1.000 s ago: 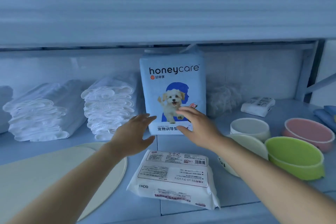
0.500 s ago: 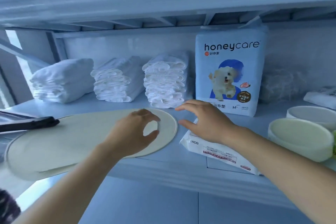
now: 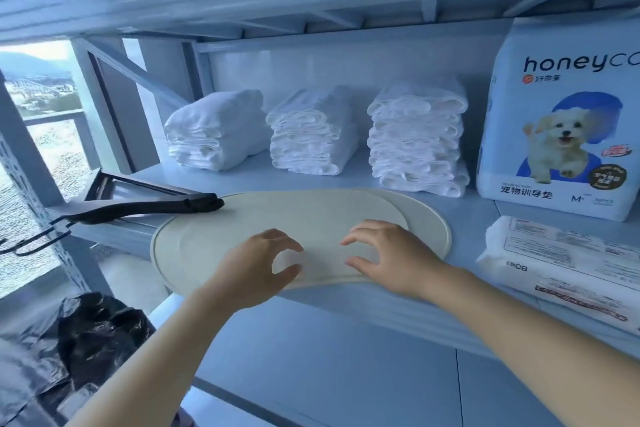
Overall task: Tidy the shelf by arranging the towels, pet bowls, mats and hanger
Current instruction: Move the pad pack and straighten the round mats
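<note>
Head view, shelf (image 3: 346,302): one long pale board, and both arms reach in from the near edge.
Left hand (image 3: 256,267): it hovers over the near rim of the mats, fingers and thumb curved and apart, nothing between them.
Right hand (image 3: 391,260): just right of the left, fingers arched with the tips down at the mat surface and the thumb apart by the near rim. Whether it presses, I cannot tell.
Mats (image 3: 277,215): cream ovals lying flat at the middle of the shelf, the upper one offset on a rimmed lower one, the near-left edge poking past the shelf front.
Hanger (image 3: 149,206): black, flat at the left end, one tip touching the far-left edge of the mats, hook off to the left.
Towels (image 3: 311,132): three white folded stacks in a row along the far wall, behind the mats.
Pad pack (image 3: 561,135): upright at far right, puppy on the front.
Wipes packet (image 3: 568,263): flat, near right.
Black bag (image 3: 93,333): crumpled, down at the lower left.
</note>
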`<state>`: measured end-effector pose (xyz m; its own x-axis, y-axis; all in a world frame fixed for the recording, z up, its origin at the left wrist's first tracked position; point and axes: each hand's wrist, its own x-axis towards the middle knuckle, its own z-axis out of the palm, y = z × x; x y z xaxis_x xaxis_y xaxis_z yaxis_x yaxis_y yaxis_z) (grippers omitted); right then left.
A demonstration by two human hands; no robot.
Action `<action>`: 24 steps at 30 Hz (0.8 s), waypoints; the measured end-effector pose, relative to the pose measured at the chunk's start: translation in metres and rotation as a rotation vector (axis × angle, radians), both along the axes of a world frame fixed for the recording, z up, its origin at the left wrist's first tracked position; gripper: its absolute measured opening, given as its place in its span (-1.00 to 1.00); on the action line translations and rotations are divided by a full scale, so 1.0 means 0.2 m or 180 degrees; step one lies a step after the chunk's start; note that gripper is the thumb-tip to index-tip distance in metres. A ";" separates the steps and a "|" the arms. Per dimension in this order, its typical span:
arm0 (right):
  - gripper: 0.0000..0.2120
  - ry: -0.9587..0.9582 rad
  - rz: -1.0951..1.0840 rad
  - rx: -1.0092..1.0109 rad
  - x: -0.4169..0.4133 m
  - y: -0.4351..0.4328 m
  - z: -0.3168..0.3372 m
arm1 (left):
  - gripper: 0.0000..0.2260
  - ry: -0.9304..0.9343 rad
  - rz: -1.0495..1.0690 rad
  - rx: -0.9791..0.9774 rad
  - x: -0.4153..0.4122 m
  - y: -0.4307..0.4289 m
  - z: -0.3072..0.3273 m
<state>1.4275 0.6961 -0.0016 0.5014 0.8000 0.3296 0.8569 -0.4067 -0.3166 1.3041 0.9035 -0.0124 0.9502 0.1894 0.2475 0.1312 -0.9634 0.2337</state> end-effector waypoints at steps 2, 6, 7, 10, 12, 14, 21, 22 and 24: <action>-0.74 0.0038 -0.0065 -0.0052 0.01 0.07 -0.01 | -0.75 0.0026 0.0031 0.0001 -0.02 0.09 0.00; -0.75 0.0058 -0.0175 -0.0074 0.02 0.22 0.00 | -0.75 0.0044 0.0005 0.0029 -0.02 0.27 0.01; -0.76 0.0070 -0.0204 -0.0079 0.02 0.26 0.00 | -0.75 0.0041 -0.0022 0.0038 -0.01 0.31 0.01; -0.76 0.0127 -0.0304 -0.0098 0.04 0.36 -0.01 | -0.76 0.0063 -0.0140 0.0046 0.03 0.40 0.02; -0.76 0.0143 -0.0374 -0.0113 0.07 0.41 -0.02 | -0.77 0.0095 -0.0248 -0.0037 0.09 0.44 0.04; -0.76 0.0144 -0.0454 -0.0099 0.10 0.45 -0.02 | -0.79 0.0065 -0.0366 -0.0107 0.17 0.48 0.06; -0.71 0.0166 -0.0746 -0.0130 0.28 0.54 -0.03 | -0.79 -0.0100 -0.0483 0.0009 0.49 0.49 0.09; -0.71 0.0176 -0.0776 -0.0141 0.32 0.55 -0.03 | -0.80 -0.0150 -0.0483 -0.0046 0.54 0.49 0.09; -0.70 0.0186 -0.0817 -0.0152 0.40 0.55 -0.02 | -0.80 -0.0234 -0.0453 -0.0117 0.63 0.49 0.07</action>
